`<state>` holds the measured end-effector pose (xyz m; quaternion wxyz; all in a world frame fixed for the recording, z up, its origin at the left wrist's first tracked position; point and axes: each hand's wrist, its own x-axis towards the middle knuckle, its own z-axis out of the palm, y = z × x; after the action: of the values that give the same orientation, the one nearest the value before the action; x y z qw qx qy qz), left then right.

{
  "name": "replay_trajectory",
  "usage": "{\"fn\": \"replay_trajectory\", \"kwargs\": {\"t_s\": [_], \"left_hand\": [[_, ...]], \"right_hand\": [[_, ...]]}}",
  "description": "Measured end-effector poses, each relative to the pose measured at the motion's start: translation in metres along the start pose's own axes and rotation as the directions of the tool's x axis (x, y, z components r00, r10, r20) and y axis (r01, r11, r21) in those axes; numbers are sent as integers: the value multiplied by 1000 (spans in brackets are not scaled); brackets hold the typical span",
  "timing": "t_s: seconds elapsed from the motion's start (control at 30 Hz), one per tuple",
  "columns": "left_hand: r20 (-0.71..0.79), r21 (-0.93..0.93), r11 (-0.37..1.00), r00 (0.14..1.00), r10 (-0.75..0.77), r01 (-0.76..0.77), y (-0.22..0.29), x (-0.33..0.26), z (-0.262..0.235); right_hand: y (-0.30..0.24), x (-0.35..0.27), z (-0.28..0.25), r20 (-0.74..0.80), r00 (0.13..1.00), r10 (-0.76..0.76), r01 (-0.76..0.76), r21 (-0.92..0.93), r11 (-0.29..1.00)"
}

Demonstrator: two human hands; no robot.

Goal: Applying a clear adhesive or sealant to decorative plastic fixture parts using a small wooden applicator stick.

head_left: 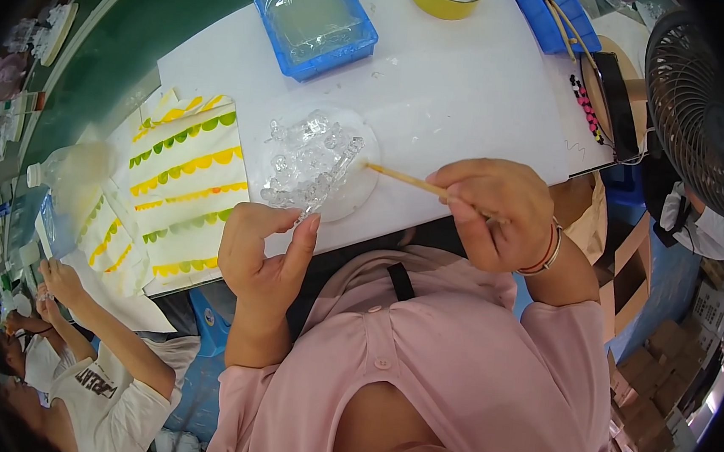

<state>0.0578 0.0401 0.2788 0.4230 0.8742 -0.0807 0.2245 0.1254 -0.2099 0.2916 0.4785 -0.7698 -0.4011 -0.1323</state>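
Note:
My left hand (264, 257) is at the table's near edge, thumb and forefinger pinched on a small clear plastic piece (313, 203). The piece overlaps the heap behind it, so its full shape is hard to make out. In my right hand (499, 210) is a thin wooden stick (408, 179), its tip pointing left toward the heap. Several clear, glossy plastic pieces (307, 149) lie in a loose heap between my hands. Beneath them is a round, pale, see-through sheet or dish (363, 194).
A blue tray (308, 73) under clear film stands beyond the heap, near a yellow tape roll (444, 6). Patterned paper towels (186, 187) and a plastic bottle (69, 169) lie left, by a co-worker's hands (64, 283). A black fan (698, 116) stands right, past a blue bin (552, 24).

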Motion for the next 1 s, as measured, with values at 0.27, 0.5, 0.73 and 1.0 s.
{"fn": "replay_trajectory", "kwargs": {"t_s": [0.27, 0.5, 0.73, 1.0], "left_hand": [[0, 27, 1000, 1000, -5, 5, 1, 3, 0], [3, 52, 999, 1000, -3, 3, 2, 5, 1], [16, 39, 998, 998, -59, 59, 2, 3, -2], [21, 62, 998, 1000, 1, -3, -13, 19, -19]], "right_hand": [[-1, -5, 2, 29, 1000, 2, -3, 45, 999], [-4, -5, 10, 10, 1000, -20, 19, 67, 998], [-7, -8, 24, 72, 993, -98, 87, 147, 985], [-8, -12, 30, 35, 996, -83, 79, 90, 993]]}}
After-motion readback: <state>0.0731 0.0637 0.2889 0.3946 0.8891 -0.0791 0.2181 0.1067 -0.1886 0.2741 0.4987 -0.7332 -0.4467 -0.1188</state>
